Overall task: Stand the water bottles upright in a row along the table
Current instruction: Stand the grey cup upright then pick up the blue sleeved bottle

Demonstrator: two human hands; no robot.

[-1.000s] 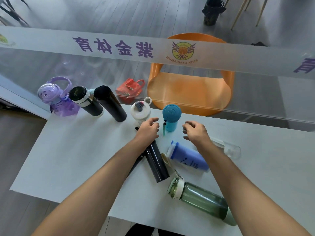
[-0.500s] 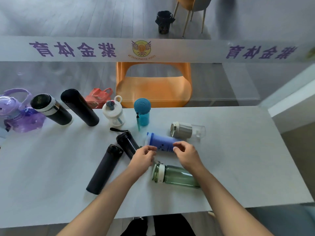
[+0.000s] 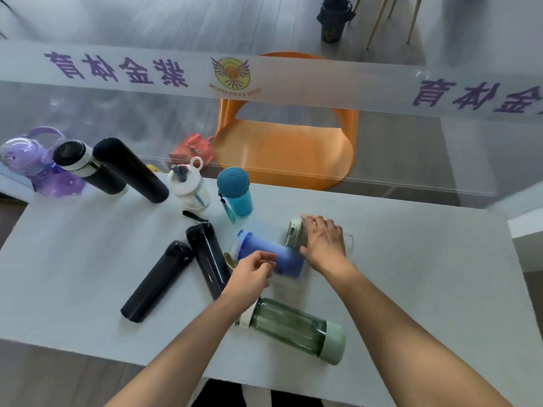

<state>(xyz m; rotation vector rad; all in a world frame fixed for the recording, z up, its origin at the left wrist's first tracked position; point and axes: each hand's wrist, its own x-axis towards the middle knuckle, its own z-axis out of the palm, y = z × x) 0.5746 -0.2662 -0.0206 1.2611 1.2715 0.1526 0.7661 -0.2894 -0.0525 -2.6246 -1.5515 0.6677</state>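
Observation:
Several bottles stand upright along the far edge of the table (image 3: 411, 289): a purple jug (image 3: 35, 165), a black flask with a white collar (image 3: 88, 168), a tall black flask (image 3: 132, 171), a white bottle (image 3: 189, 186) and a teal bottle (image 3: 235, 190). Lying flat are two black flasks (image 3: 155, 283) (image 3: 208, 259), a blue bottle (image 3: 279, 257), a clear bottle with a grey lid (image 3: 295, 236) and a green bottle (image 3: 293, 329). My right hand (image 3: 323, 240) lies over the clear bottle, fingers wrapped on it. My left hand (image 3: 252, 273) hovers at the blue bottle, fingers curled and apart.
A glass wall with a printed banner (image 3: 264, 77) runs just behind the table. Beyond it are an orange chair (image 3: 288, 154), a red bag (image 3: 194, 148) and a dark bin (image 3: 333, 19). The table's near edge crosses below my forearms.
My right hand has moved from the blue bottle away to the right onto the clear bottle. My left hand stays by the blue bottle. The camera view has shifted.

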